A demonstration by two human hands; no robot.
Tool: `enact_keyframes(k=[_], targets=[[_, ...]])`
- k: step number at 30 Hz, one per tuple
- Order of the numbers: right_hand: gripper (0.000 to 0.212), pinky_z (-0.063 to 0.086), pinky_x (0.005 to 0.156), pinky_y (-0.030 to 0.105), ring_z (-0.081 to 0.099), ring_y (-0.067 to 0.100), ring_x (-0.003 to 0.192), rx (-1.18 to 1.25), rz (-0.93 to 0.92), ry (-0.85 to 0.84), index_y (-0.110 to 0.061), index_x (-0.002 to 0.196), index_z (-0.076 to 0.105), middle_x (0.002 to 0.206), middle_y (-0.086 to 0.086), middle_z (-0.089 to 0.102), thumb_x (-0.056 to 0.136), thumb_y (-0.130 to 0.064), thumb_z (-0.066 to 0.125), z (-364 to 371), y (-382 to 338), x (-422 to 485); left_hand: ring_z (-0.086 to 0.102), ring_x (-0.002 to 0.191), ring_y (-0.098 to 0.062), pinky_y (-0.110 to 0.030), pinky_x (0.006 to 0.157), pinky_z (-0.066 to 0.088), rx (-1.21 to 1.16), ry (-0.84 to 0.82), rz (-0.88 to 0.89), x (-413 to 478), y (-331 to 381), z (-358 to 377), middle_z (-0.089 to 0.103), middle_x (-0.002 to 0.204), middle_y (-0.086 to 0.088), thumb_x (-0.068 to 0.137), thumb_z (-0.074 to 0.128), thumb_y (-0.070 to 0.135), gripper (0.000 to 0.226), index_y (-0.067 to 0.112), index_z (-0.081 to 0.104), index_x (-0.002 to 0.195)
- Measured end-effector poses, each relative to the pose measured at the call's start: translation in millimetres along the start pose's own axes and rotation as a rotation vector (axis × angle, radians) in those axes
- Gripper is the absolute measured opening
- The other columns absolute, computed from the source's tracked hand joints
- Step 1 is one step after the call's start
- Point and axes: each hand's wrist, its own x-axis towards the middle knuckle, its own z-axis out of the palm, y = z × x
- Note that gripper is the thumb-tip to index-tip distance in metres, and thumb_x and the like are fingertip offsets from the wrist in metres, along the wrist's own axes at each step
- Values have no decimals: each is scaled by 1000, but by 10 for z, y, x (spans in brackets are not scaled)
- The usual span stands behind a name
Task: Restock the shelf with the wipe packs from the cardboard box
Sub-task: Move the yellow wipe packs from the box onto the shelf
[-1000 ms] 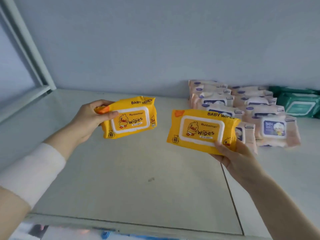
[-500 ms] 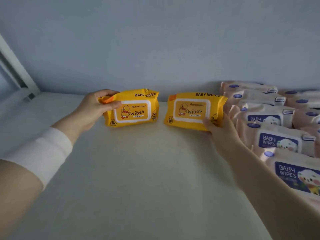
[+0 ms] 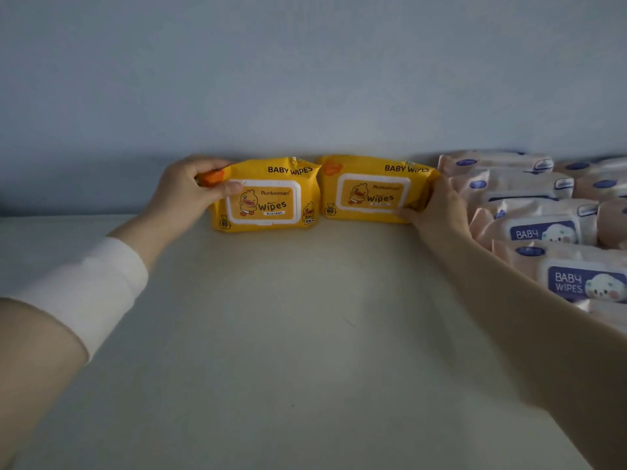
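left hand (image 3: 188, 195): comes in from 8 o'clock, with a white sleeve (image 3: 88, 290) on the forearm. The thumb lies across the front of the pack's top-left corner and the other fingers curl over the top edge, so it's clamped on that end. The fingertips go round the back, can't see them.
left yellow pack (image 3: 268, 201): standing on its long edge at roughly 11 o'clock from centre, duck label facing the camera. The bottom edge looks to be down on the shelf. An orange bit at its corner is half buried under the thumb.
right hand (image 3: 439, 215): reaches in from 4 o'clock, forearm cut off by the bottom-right corner. The thumb pinches the lower right of the pack's front. The rest of the fingers are hidden behind the pack's end, but the grip is clearly closed on it.
right yellow pack (image 3: 371, 193): about 1 o'clock, upright too. Its left edge is right up against the other pack and looks like it's touching. The right end is crumpled and dim under the hand.
shelf (image 3: 288, 351): pale and pretty dark.
back wall (image 3: 305, 79): blue-grey at 12 o'clock. Honestly can't tell whether the yellow packs touch it or just stand close.
pink packs (image 3: 539, 228): rows at 3 o'clock, just beside the right hand, overlapping and running off the right edge. The far ones are blurry, only "BABY WIPES" on the nearest one reads.
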Motion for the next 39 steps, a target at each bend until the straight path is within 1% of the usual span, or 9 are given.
enact_keyframes(k=[3,6,13,17,20,23,26,32,39], targets=[[60,38,81,34,52,32,111,15,9,20,-8,127,35,117,19,56,79,-9,71,18,-85,59,50,77,-6,1,69,34,101,46,37,48,-9,28,47,81,15,75,75,20,35,19,68,109],[53,41,88,39,52,36,112,5,64,53,-6,123,35,120,22,56,81,-4,67,55,-150,78,47,77,-7,4,68,30,163,95,56,59,-7,66,41,80,15,74,75,24,35,20,69,108],[40,42,89,39,51,35,117,-51,168,53,-5,127,42,125,18,54,90,-11,58,98,-210,23,49,98,-21,-17,87,40,180,147,35,9,47,125,44,102,-5,76,74,22,36,12,68,110],[36,39,95,40,47,36,121,-109,175,14,-2,128,40,131,20,50,95,-14,46,102,-256,-114,37,121,-37,-30,103,29,362,161,66,-61,169,100,47,120,-19,79,72,24,48,13,58,124],[47,37,98,41,42,34,127,-184,132,-52,-3,139,30,139,18,40,96,-16,42,41,-328,-284,39,120,-40,-35,101,28,542,261,227,-148,369,32,50,125,-20,85,64,21,45,6,53,126],[46,38,98,41,40,34,128,-306,-18,-115,-5,137,33,139,16,38,94,-18,44,-137,-378,-466,40,123,-38,-43,100,32,757,127,434,-255,686,66,52,130,-17,86,60,18,45,4,51,128],[45,35,99,39,36,32,130,-399,-183,-128,-7,135,37,143,15,31,92,-16,45,-523,-356,-624,36,131,-31,-42,103,28,925,-114,550,-372,1144,267,49,135,-16,87,59,19,50,4,46,133],[55,20,114,40,13,27,144,-586,-259,-55,-11,142,32,151,13,26,94,-31,48,-1842,220,-925,32,134,-27,-36,105,24,1032,-188,552,-784,2451,993,46,139,-13,89,54,27,48,9,46,133],[56,17,115,41,13,30,144,-767,16,-8,-11,143,32,152,13,26,94,-34,47,-3750,1973,-1845,43,126,-30,-36,101,31,942,-388,634,-1944,4106,2617,51,133,-14,88,52,32,42,11,51,124]])
